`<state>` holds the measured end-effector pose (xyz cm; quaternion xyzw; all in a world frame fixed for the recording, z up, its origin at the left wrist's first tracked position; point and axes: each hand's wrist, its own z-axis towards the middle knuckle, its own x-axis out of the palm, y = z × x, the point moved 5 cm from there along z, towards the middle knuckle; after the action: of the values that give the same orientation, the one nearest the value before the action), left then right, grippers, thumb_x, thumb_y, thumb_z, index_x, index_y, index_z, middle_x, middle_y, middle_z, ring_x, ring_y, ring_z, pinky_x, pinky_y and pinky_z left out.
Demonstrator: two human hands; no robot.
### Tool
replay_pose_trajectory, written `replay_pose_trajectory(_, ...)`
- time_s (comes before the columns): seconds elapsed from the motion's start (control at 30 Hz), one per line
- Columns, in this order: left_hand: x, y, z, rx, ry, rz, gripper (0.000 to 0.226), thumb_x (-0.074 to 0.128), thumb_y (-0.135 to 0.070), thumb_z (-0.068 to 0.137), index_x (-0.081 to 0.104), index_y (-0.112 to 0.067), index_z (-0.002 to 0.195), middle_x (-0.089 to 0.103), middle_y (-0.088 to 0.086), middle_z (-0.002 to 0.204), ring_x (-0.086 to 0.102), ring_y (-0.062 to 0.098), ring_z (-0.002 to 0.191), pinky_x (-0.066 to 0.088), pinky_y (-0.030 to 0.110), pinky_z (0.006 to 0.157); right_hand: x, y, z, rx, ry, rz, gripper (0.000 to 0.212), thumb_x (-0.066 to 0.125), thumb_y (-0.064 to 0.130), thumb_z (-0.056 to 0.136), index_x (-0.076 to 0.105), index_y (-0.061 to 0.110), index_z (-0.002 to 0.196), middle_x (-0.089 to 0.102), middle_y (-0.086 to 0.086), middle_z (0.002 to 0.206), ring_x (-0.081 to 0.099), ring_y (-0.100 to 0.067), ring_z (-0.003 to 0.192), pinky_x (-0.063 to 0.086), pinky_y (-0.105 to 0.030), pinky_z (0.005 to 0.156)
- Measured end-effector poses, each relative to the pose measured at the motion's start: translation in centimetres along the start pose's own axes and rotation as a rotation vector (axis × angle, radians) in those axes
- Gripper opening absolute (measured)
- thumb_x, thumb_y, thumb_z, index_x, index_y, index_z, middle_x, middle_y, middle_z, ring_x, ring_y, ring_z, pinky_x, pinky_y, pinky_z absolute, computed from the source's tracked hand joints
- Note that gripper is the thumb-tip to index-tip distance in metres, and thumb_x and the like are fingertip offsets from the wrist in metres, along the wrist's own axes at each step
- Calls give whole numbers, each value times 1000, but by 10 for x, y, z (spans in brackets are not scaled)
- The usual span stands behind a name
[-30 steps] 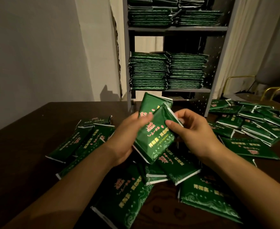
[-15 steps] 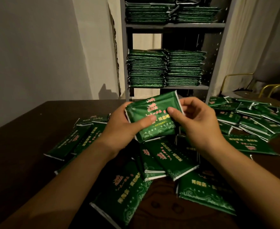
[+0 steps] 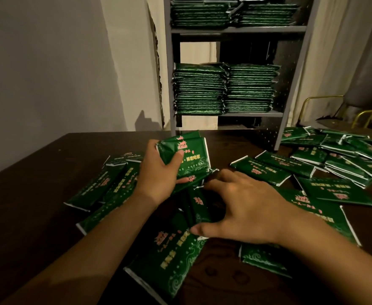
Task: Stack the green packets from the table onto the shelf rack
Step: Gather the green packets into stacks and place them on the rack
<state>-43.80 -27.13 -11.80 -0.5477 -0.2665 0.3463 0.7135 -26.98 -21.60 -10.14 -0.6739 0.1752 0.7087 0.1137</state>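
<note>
Left hand (image 3: 158, 172) grips a small stack of green packets (image 3: 186, 155) above the worktop (image 3: 37, 183), long axis crosswise, printed face up. Right hand (image 3: 244, 208), fingers spread, touches loose packets (image 3: 172, 256); shelf rack (image 3: 235, 115) behind.

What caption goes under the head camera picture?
Left hand grips gathered packets; right hand reaches for more on the table before the rack.
</note>
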Motion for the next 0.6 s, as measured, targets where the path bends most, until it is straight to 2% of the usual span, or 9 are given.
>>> replay_pose_trajectory(0.07,0,2,1,-1,2,16,22,64,-15,97,47,-17,109,64,6,113,73,21,96,63,38,64,-5,-2,-2,-3,-41,40,73,52,83,75,52,37,132,54,11,117,53,-15,114,47,-34,95)
replay_pose_trajectory(0.13,0,2,1,-1,-2,22,21,64,-14,97,47,-18,108,64,5,113,72,21,96,63,38,64,-12,-6,-4,-6,-85,96,57,58,69,80,60,33,124,65,10,107,61,-15,102,52,-34,90)
replay_pose_trajectory(0.2,-1,1,1,-8,5,10,23,63,-13,97,45,-16,112,64,5,113,73,19,94,63,35,62,-15,-8,-8,-8,-55,107,48,64,55,83,61,30,123,66,8,100,63,-15,99,53,-32,88)
replay_pose_trajectory(0.3,0,-1,0,-12,16,13,27,62,-12,98,44,-13,117,64,4,112,73,13,86,61,29,60,-13,-4,-9,-71,-19,43,48,67,43,86,55,32,131,58,9,121,57,-14,113,47,-26,96)
replay_pose_trajectory(0.37,0,-2,-1,-4,9,16,29,63,-11,97,43,-13,118,63,2,110,72,7,80,59,24,59,-13,-7,-9,-85,-31,94,44,67,33,88,57,36,130,59,11,125,57,-12,114,46,-25,98)
replay_pose_trajectory(0.4,-1,-3,-1,17,-8,39,31,65,-12,96,43,-15,117,63,-1,107,70,3,78,58,21,60,-17,-12,-9,-66,-51,154,39,66,26,89,60,38,126,62,12,122,59,-10,111,49,-27,98)
replay_pose_trajectory(0.47,-6,-7,0,65,-53,113,34,71,-15,92,46,-22,115,64,-7,103,66,-3,81,57,21,69,-32,-31,-8,11,-150,407,33,64,14,91,67,39,114,68,14,109,64,-4,98,55,-26,85)
replay_pose_trajectory(0.53,-9,-8,2,61,-76,96,31,75,-18,89,54,-26,110,69,-8,102,68,4,91,58,32,85,-45,-52,-8,79,-271,805,31,60,5,95,69,32,107,72,11,100,68,-5,90,55,-19,73)
replay_pose_trajectory(0.6,-5,-6,0,1,-36,33,19,73,-19,91,65,-26,106,76,-5,102,72,13,97,57,43,92,-44,-69,-4,107,-343,1026,27,58,-1,95,68,22,105,75,6,99,70,-9,93,55,-25,80)
